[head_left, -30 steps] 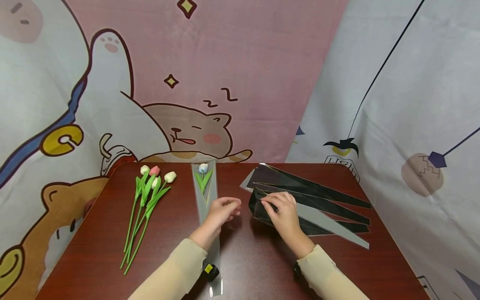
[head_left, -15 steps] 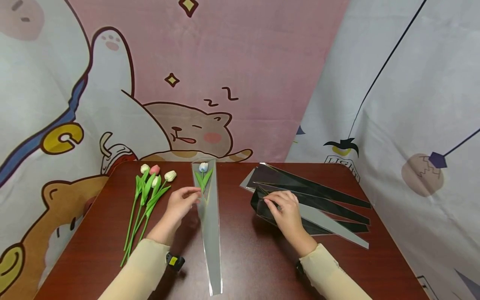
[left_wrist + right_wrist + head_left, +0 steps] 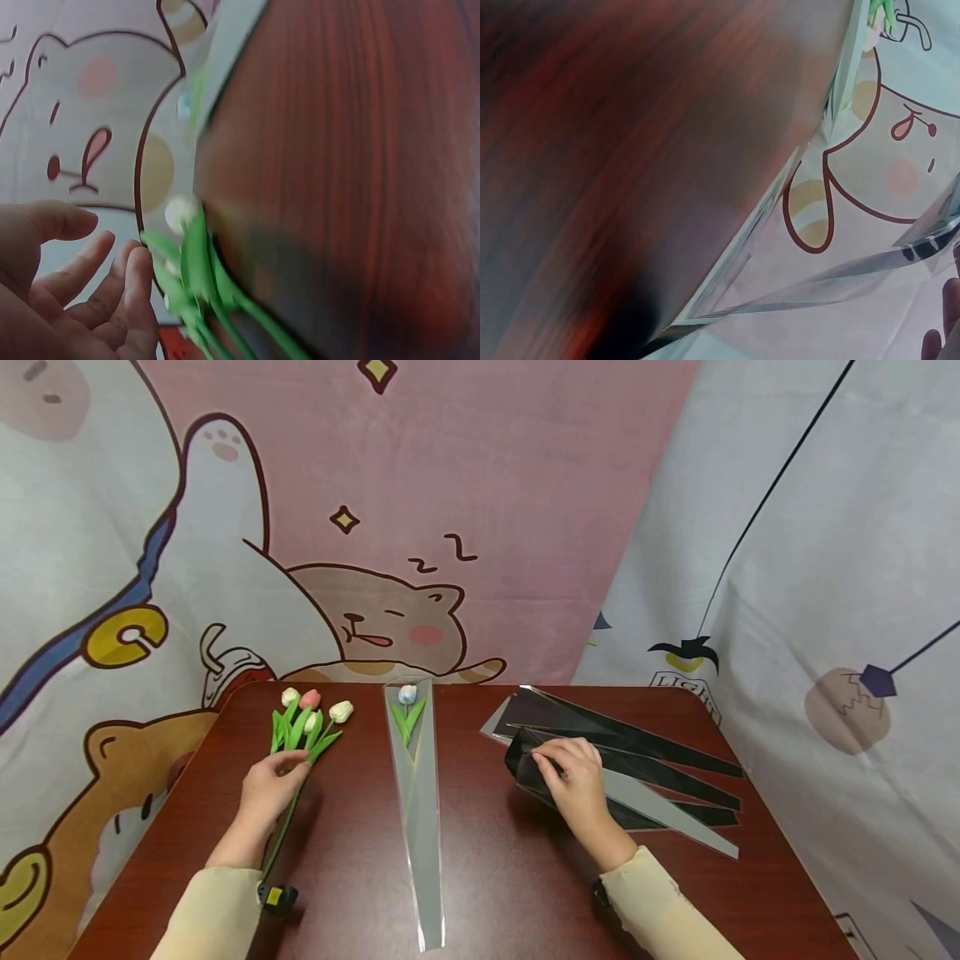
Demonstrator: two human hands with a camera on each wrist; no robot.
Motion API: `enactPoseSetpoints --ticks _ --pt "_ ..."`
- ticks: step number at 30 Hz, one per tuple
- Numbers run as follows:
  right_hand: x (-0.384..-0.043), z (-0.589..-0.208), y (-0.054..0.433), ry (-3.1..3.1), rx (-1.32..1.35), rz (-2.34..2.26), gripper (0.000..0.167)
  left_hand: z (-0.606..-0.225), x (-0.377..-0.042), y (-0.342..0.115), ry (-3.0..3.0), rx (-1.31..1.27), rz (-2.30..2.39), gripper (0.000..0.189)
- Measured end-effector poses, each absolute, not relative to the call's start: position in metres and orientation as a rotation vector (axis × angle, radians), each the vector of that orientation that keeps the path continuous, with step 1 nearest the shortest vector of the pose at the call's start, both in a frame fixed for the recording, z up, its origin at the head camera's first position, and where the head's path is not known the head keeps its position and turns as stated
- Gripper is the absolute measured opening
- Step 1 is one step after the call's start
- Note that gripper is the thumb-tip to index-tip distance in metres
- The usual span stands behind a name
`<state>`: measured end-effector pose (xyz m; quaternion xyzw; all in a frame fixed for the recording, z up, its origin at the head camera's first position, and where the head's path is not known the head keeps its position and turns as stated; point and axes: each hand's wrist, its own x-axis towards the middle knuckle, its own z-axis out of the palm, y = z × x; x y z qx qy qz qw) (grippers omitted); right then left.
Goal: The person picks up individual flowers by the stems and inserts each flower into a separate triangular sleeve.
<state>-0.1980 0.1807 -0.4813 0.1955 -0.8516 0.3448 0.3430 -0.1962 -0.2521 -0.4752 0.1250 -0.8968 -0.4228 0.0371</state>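
Left hand (image 3: 272,787): shifted over to tulips (image 3: 298,727), relaxed, contact unclear | right hand (image 3: 577,787): still pinching black sleeve (image 3: 521,757)

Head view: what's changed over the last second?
The left hand moved left across the gray sleeve and is now over the loose tulips, holding none. The right hand still pinches the edge of a black sleeve, nearly unmoved. The gray sleeve and loose tulips lie where they were.

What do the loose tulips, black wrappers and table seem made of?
Loose tulips: perhaps matte foam or plastic, judging by uniform green stems. Black wrappers: likely glossy plastic film, with shiny, see-through edges. Table: wood or wood-look laminate, satin: reddish grain, soft sheen.
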Motion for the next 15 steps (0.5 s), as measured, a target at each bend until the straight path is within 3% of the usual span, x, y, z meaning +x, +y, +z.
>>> enactPoseSetpoints --ticks 15 --pt "-0.199 -0.482 0.175 -2.103 0.579 0.763 0.007 -0.492 -0.186 -0.291 -2.976 0.393 -0.987 0.044"
